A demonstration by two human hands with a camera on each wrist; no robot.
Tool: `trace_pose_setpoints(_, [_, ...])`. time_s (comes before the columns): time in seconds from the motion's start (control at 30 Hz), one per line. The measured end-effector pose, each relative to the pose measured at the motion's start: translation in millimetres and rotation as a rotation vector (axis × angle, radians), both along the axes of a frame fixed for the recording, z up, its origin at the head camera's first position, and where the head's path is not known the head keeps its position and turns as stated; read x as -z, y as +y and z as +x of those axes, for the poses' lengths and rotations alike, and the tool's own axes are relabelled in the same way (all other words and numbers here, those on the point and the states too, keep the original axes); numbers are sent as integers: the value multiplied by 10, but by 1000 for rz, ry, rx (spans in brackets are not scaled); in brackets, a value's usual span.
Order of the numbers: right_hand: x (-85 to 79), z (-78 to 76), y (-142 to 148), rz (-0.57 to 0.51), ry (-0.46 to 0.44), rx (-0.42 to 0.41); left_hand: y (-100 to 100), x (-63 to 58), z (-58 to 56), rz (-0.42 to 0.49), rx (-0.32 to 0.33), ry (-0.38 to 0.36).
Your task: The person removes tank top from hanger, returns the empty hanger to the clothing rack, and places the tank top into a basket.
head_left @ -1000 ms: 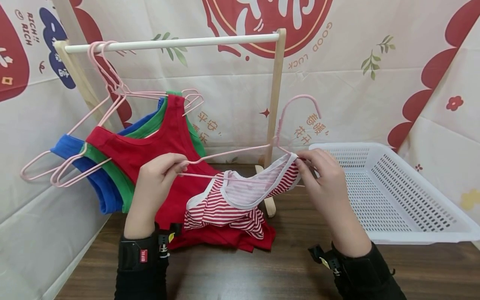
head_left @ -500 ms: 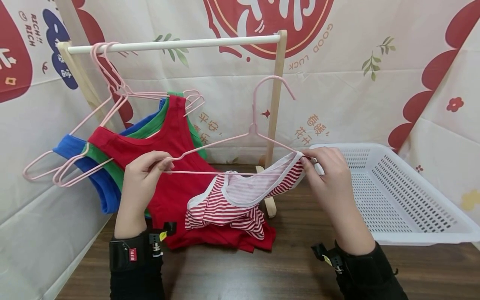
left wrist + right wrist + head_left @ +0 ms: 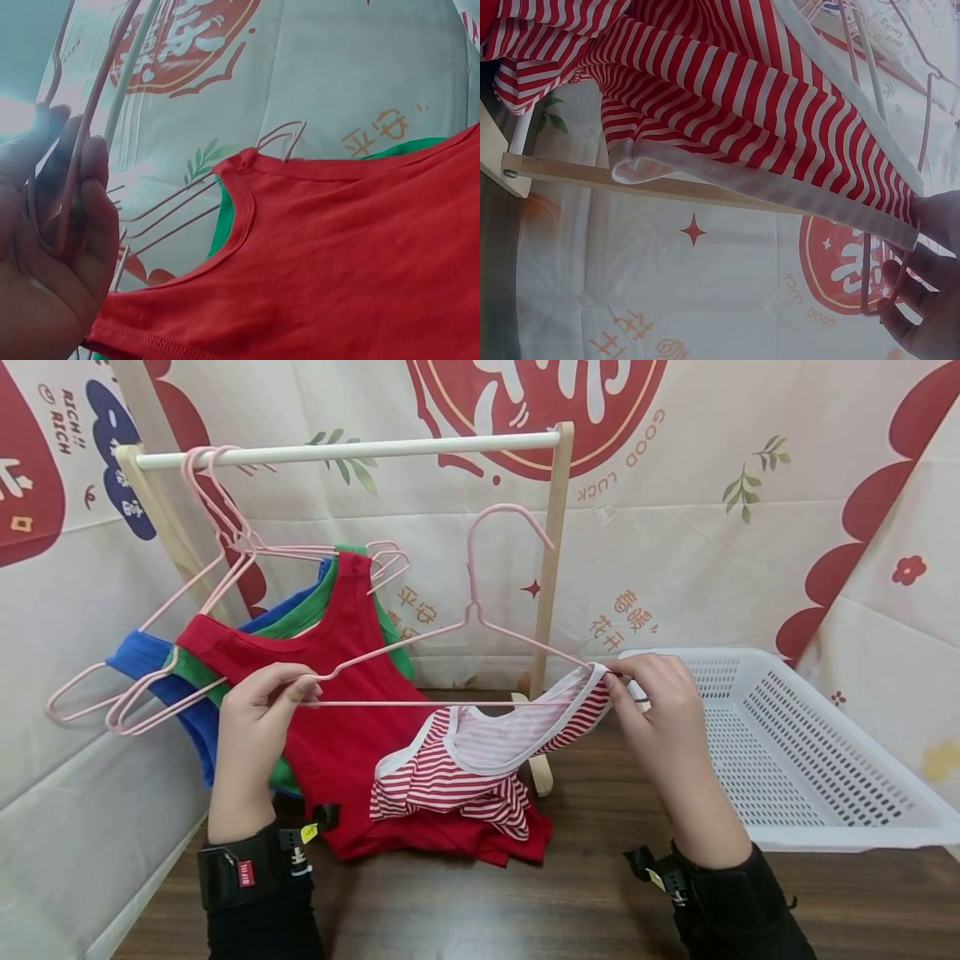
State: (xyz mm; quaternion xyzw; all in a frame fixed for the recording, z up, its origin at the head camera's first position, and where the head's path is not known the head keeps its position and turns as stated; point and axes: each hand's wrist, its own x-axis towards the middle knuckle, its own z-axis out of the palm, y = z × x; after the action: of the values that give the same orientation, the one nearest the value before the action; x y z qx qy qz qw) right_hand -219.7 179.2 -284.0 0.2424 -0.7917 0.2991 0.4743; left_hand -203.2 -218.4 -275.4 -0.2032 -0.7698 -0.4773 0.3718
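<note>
A pink hanger [image 3: 405, 647] is held up between both hands, its hook upward. My left hand [image 3: 258, 714] grips the hanger's left end; in the left wrist view the fingers curl round the bent pink wire [image 3: 82, 142]. With thumb and fingers my right hand [image 3: 660, 706] pinches the shoulder strap of a red-and-white striped tank top [image 3: 450, 768] at the hanger's right end. In the right wrist view the hanger's end pokes out past the strap. The top's other side sags down, off the hanger, in front of the red tank top [image 3: 337, 760].
A wooden rack with a white rail [image 3: 450, 443] stands behind. Red, green [image 3: 281, 777] and blue [image 3: 150, 652] tank tops hang at its left on pink hangers. A white plastic basket [image 3: 817, 839] sits at the right on the brown table [image 3: 585, 893].
My left hand has moved left with the hanger's end, and the hook has swung left and risen. The right hand has shifted slightly right, still pinching the strap.
</note>
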Motion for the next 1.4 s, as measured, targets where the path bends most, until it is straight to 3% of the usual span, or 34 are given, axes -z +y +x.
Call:
trace_pose_setpoints(0.2, [3, -2, 19, 5, -24, 21, -134, 81, -53, 28, -11, -22])
trace_pose_setpoints(0.5, [-1, 12, 18, -35, -64, 83, -164, 40, 17, 49, -33, -23])
trace_pose_setpoints(0.73, [13, -5, 35, -50, -103, 127, -252, 88, -11, 52, -71, -49])
trace_pose_setpoints(1.17, [29, -7, 48, -46, -256, 250, -318, 77, 30, 35, -127, -83])
trace_pose_setpoints(1.4, [51, -34, 65, 38, -344, 279, -368, 89, 23, 30, -174, -95])
